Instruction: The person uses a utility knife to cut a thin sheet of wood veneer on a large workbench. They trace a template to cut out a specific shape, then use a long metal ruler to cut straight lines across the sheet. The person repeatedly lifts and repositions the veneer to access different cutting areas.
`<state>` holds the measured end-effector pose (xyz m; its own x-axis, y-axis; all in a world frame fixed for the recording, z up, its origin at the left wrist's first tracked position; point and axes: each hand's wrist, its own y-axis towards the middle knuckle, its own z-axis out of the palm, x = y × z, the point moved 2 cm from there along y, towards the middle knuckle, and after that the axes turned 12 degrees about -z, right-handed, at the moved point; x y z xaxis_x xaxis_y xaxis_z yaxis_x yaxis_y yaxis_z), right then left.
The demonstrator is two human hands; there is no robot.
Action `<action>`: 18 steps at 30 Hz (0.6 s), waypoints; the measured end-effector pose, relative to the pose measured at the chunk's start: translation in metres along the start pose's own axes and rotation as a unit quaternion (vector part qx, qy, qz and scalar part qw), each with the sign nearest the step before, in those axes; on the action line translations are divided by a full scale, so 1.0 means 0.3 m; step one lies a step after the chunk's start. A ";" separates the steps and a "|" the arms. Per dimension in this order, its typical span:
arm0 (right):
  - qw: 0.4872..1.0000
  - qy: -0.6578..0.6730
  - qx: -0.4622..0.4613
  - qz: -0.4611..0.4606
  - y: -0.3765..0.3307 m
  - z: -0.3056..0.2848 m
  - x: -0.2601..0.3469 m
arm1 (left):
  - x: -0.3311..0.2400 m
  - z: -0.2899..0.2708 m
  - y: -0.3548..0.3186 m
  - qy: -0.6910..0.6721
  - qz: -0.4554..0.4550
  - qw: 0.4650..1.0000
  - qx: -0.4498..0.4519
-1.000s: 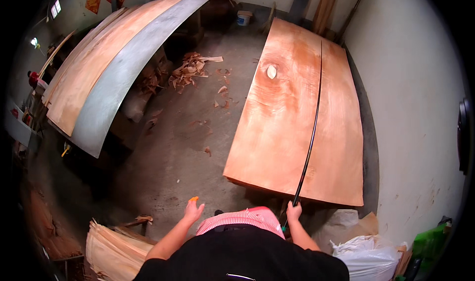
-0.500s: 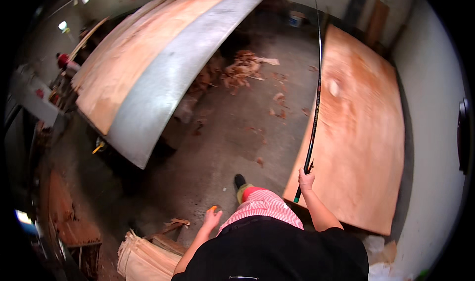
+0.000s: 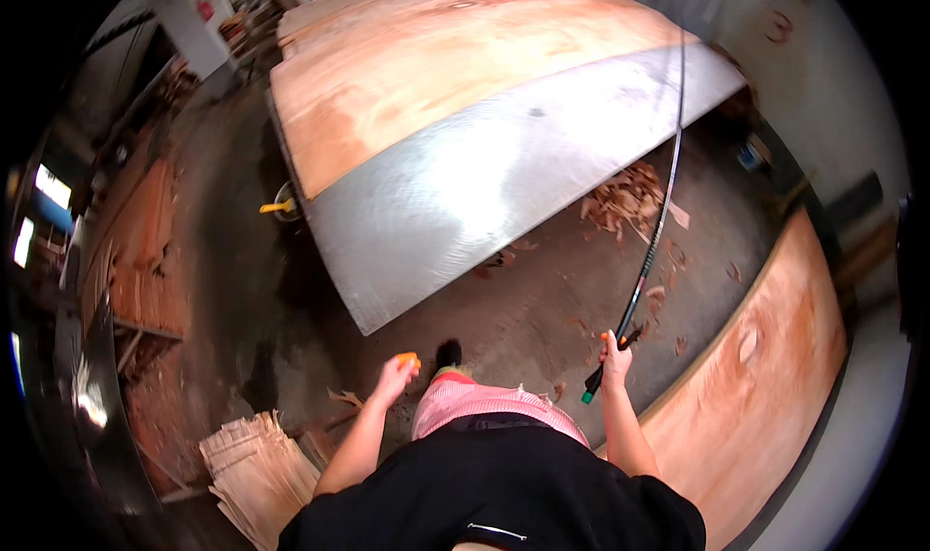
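Low on the right, the right hand (image 3: 616,359) has its grip wrapped round the long black rod (image 3: 640,282) near its green end (image 3: 588,397), shaft running forward and slightly right, crossing the grey metal sheet (image 3: 436,231) in view. Over left, well apart from it, the left hand (image 3: 390,380) is half curled, an orange piece (image 3: 409,361) at its fingertips; whether it's gripping, can't tell.

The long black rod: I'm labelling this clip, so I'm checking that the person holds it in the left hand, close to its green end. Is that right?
Wrong hand: the head view shows the right hand holding the long black rod, not the left hand. The grip is indeed close to its green end.
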<state>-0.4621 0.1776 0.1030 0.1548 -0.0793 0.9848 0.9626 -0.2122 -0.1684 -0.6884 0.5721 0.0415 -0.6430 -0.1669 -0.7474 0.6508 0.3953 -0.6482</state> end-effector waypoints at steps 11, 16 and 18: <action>0.994 -0.095 0.010 0.048 0.093 0.392 0.038 | -0.659 -0.528 0.667 0.179 0.109 0.903 -0.376; 0.989 -0.135 0.013 0.056 0.077 0.532 0.101 | -0.755 -0.743 0.915 0.335 0.069 0.819 -0.461; 0.989 -0.135 0.015 0.060 0.079 0.562 0.110 | -0.761 -0.788 0.986 0.397 0.038 0.795 -0.457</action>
<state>-0.3966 0.3342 0.1387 0.3184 0.1612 0.9341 0.9392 -0.1871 -0.2878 -0.4444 0.9405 0.0548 -0.9044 0.3683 -0.2155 0.3681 0.9288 0.0425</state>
